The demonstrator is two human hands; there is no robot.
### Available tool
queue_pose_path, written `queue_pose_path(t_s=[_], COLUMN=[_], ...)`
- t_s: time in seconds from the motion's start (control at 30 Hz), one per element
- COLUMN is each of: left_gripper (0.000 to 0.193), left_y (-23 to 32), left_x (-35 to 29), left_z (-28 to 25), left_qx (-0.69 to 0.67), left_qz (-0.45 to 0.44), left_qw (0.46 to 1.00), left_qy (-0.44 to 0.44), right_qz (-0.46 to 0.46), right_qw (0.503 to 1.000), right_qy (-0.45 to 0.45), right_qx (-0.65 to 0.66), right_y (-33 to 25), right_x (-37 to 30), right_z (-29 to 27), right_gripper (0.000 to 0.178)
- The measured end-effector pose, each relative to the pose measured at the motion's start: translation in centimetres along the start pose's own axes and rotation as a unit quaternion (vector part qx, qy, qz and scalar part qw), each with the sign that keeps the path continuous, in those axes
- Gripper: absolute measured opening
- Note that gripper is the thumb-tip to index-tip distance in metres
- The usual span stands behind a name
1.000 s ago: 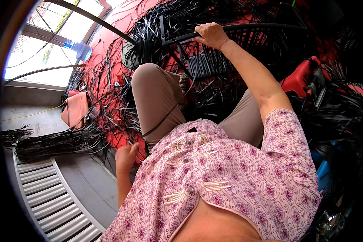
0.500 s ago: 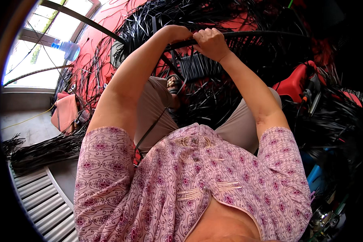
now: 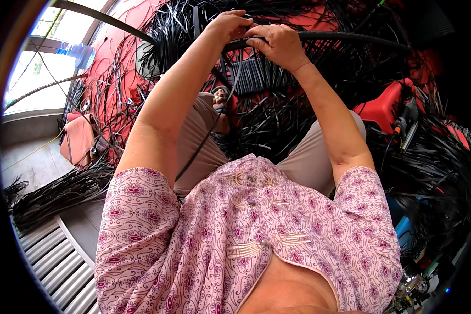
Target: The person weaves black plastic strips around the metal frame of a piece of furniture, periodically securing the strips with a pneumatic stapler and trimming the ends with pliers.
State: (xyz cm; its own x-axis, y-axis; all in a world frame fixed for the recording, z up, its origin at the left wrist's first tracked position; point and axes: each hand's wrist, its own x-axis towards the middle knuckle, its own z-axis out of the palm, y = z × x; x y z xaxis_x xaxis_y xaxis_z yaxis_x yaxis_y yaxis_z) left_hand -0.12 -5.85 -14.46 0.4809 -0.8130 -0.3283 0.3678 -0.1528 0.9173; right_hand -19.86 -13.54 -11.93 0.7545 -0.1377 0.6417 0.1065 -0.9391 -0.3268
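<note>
Ahead of my knees a curved black frame rail (image 3: pixel 350 36) runs across from side to side. My right hand (image 3: pixel 280 44) bends over it, fingers and thumb curled at the rail. Just to the left, my left hand (image 3: pixel 231 25) is raised above the rail, its fingers pinched together and meeting the right fingertips. What lies between the fingertips is too small to make out. A thin black plastic strip (image 3: pixel 206 137) hangs from the rail below my hands and trails over my left thigh. Behind the rail shows a panel of close-set black strips (image 3: pixel 261 74).
Loose black strips (image 3: pixel 267 123) cover much of the red floor. A red plastic stool (image 3: pixel 382 111) stands at right, with a power tool (image 3: pixel 403 118) beside it. Bundled strips (image 3: pixel 63 196) lie at left, near a clear water bottle (image 3: pixel 80 55) and a pink cloth (image 3: pixel 77 141).
My left hand has lifted off the rail and its fingers now point toward the right hand. Both hands and the rail sit slightly higher in view. The right hand's grip has loosened a little.
</note>
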Motion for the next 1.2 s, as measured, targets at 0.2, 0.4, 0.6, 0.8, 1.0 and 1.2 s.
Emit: queue_pose_path(t_s=[0.2,0.4,0.6,0.8,1.0,1.2], left_gripper=[0.060,0.053,0.049,0.053,0.070,0.073], left_y=[2.8,6.5,5.2,5.4,2.3,-6.2], left_x=[-1.3,-6.9,-10.1,-12.9,-17.6,-20.6], left_z=[-0.9,3.2,3.3,4.9,5.7,5.7], left_qx=[0.039,0.001,-0.001,0.165,0.398,0.405], left_qz=[0.057,0.156,0.224,0.282,0.525,0.463], left_qw=[0.996,0.987,0.975,0.942,0.739,0.787], left_qy=[-0.053,-0.037,-0.013,0.073,0.138,0.042], right_qz=[0.021,0.082,0.016,-0.016,0.012,0.033], right_qw=[0.999,0.996,1.000,1.000,0.999,0.999], right_qy=[-0.044,-0.035,-0.014,0.008,-0.019,-0.024], right_qx=[0.016,-0.022,-0.022,0.010,0.046,0.034], right_y=[0.6,0.5,1.3,0.9,1.1,1.3], right_x=[0.2,0.5,0.9,1.5,1.5,2.1], right_z=[-0.7,-0.3,0.2,0.5,0.2,0.5], right_gripper=[0.029,0.044,0.038,0.028,0.023,0.018])
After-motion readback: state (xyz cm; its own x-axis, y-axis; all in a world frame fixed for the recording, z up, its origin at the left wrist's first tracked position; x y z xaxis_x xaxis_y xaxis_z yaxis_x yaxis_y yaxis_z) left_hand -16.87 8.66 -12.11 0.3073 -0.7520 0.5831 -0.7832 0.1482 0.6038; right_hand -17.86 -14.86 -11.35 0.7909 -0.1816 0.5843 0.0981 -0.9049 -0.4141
